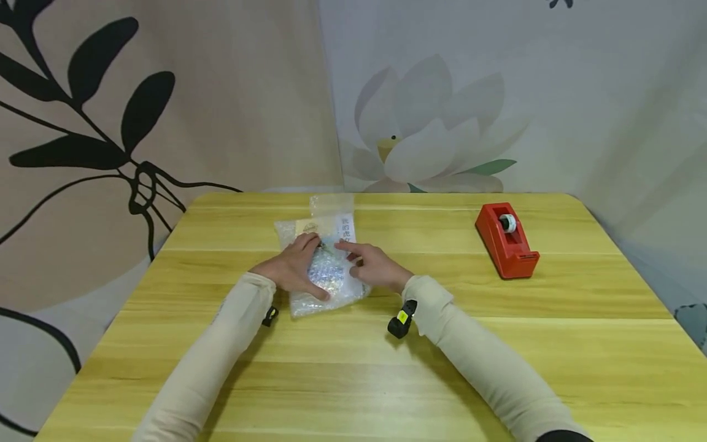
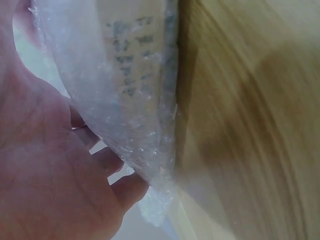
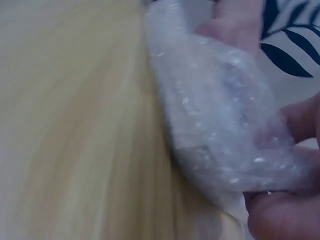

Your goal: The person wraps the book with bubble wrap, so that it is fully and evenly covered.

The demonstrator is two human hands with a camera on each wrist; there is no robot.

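Observation:
A flat book (image 1: 345,227) with printed characters lies inside clear bubble wrap (image 1: 312,302) near the table's back edge. My left hand (image 1: 295,264) rests on the wrap's left part, thumb spread towards me and fingers pointing away. From the right, my right hand (image 1: 378,266) holds the wrap, its index finger stretched over the top and the other fingers bent. The right wrist view shows bubble wrap (image 3: 200,110) bulging between thumb and fingers. In the left wrist view, the fingers (image 2: 127,190) lie along the wrap's edge. Both hands partly hide the book.
A red tape dispenser (image 1: 505,242) with a small roll stands at the table's back right. The wooden table (image 1: 342,387) meets a printed cloth backdrop (image 1: 265,92) behind. A strip of wrap (image 1: 331,204) reaches the table's back edge.

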